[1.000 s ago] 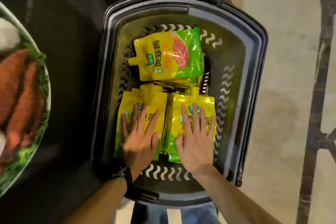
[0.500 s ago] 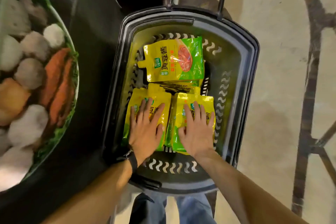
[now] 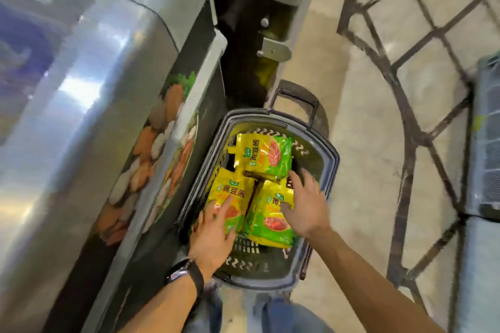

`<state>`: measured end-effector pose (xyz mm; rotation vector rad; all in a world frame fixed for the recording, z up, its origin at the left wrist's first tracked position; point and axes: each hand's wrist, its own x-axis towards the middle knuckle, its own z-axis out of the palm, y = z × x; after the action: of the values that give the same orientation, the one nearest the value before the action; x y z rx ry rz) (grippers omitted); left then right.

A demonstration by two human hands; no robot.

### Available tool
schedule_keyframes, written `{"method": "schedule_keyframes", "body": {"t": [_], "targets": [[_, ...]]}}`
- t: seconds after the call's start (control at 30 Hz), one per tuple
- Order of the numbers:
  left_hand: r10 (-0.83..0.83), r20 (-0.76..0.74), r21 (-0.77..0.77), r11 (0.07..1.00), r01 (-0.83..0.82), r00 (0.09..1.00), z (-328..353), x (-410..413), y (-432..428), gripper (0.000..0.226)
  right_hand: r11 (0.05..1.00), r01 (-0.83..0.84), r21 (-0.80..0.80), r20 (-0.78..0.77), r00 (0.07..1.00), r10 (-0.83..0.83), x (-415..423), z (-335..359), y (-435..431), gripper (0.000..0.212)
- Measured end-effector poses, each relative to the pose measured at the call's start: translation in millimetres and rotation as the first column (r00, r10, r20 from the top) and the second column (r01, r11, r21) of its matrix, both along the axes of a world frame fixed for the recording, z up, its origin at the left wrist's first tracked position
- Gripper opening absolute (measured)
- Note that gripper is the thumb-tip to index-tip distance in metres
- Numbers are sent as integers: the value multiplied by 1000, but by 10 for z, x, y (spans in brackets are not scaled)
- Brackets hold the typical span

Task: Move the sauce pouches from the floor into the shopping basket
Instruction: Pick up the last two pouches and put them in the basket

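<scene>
A dark grey shopping basket [image 3: 328, 170] stands on the floor with three yellow-green sauce pouches lying flat inside. One pouch [image 3: 263, 155] lies at the far end. The near left pouch [image 3: 230, 194] is partly under my left hand [image 3: 213, 235], whose fingers are spread and straight at the pouch's near edge. The near right pouch [image 3: 272, 220] lies beside it. My right hand [image 3: 305, 204] hovers over that pouch's right side with its fingers spread, holding nothing.
A freezer cabinet [image 3: 113, 105] with a food picture on its side stands tight against the basket's left. The basket's pull handle [image 3: 293, 98] sticks out at the far end. Beige floor [image 3: 359, 143] with a dark metal lattice lies to the right.
The camera has risen and tilted, so the basket looks smaller. Both hands have lifted off the near pouches and pulled outward; the pouches stay where they lay.
</scene>
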<state>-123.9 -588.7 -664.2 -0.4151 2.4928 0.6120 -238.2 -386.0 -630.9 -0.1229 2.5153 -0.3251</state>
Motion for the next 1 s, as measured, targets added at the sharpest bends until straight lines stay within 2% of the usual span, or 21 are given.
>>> {"method": "schedule_keyframes", "body": {"t": [0.13, 0.3, 0.43, 0.57, 0.77, 1.0], "targets": [[110, 62, -29, 994, -108, 992, 276, 157, 90, 74, 999, 8, -38, 32, 999, -6, -4, 182, 232, 83], [293, 162, -78, 956, -283, 942, 306, 351, 338, 73, 993, -99, -68, 101, 989, 105, -197, 175, 743, 85], [495, 137, -125, 868, -481, 858, 245, 464, 564, 71, 973, -213, -82, 86, 972, 220, -456, 188, 1192, 79], [642, 20, -94, 764, -638, 766, 228, 515, 826, 71, 953, -299, -54, 47, 952, 301, -720, 245, 1329, 82], [806, -75, -24, 587, -810, 587, 262, 659, 1116, 76, 868, -488, -88, 42, 869, 493, -714, 256, 989, 87], [924, -36, 57, 381, -923, 380, 265, 1090, 1278, 77, 791, -612, 20, 32, 791, 611, -779, 213, 606, 89]]}}
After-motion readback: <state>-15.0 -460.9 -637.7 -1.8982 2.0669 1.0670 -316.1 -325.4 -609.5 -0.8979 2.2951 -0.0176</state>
